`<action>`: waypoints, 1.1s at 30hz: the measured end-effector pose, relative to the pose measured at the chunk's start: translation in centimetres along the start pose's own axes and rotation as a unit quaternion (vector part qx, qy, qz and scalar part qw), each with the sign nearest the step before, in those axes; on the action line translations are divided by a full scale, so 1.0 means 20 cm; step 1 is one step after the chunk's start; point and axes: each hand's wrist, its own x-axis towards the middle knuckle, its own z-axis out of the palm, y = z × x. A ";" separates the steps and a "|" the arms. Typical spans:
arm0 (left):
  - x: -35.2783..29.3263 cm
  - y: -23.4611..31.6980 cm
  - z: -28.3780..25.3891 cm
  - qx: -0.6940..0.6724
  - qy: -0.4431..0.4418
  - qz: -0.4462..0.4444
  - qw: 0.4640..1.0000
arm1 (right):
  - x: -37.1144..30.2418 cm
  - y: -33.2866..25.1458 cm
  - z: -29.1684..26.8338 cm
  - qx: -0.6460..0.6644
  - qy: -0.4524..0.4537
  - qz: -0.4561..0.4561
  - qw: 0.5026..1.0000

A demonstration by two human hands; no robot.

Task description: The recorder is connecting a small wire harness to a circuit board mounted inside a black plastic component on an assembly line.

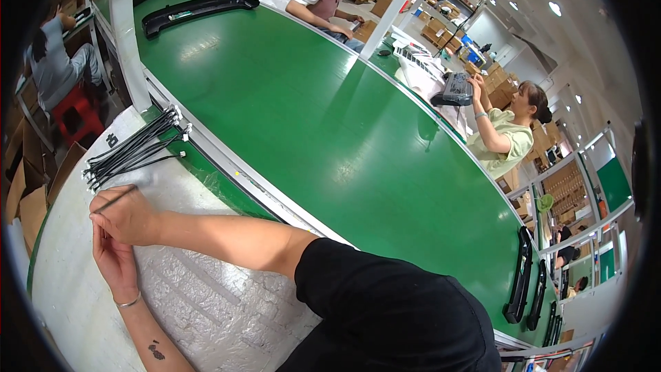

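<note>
At the lower left of the frame the person's 2 hands meet over a white padded sheet (206, 303) that covers the workbench. The right hand (127, 215), its forearm crossing in from the black sleeve (385, 310) at the bottom centre, is pinched shut on a thin black wire (116, 200); the wire slants up and to the right out of the fingers, and how far it runs inside the fist is hidden. The left hand (113, 258) lies just beneath it, palm turned in and touching the right hand, a thin bangle at its wrist; whether its fingers also close on the wire cannot be told from here.

Just above the hands, near the bench's edge, sits a bundle of black cables (134, 148) with small white ends, fanned out toward the upper right. Beyond the edge runs a wide green conveyor belt (330, 138), carrying 1 long black plastic part (196, 10) at the upper left and at least 2 more at the lower right. Other workers sit along the far side.

The wire looks light, slim and bendy, likely to flop if held at 1 end, so a pinch near the middle or close to a white end would probably steady it best
</note>
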 end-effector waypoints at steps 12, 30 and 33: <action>0.00 -0.01 0.03 0.015 0.010 -0.010 1.000 | -0.04 0.04 0.07 0.009 -0.036 0.074 0.997; 0.01 0.00 -0.03 -0.012 0.037 -0.014 0.999 | -0.05 0.02 0.01 -0.060 -0.094 0.080 0.990; 0.00 0.02 -0.09 -0.009 0.018 -0.026 0.999 | -0.04 -0.01 0.04 -0.024 -0.082 0.036 0.996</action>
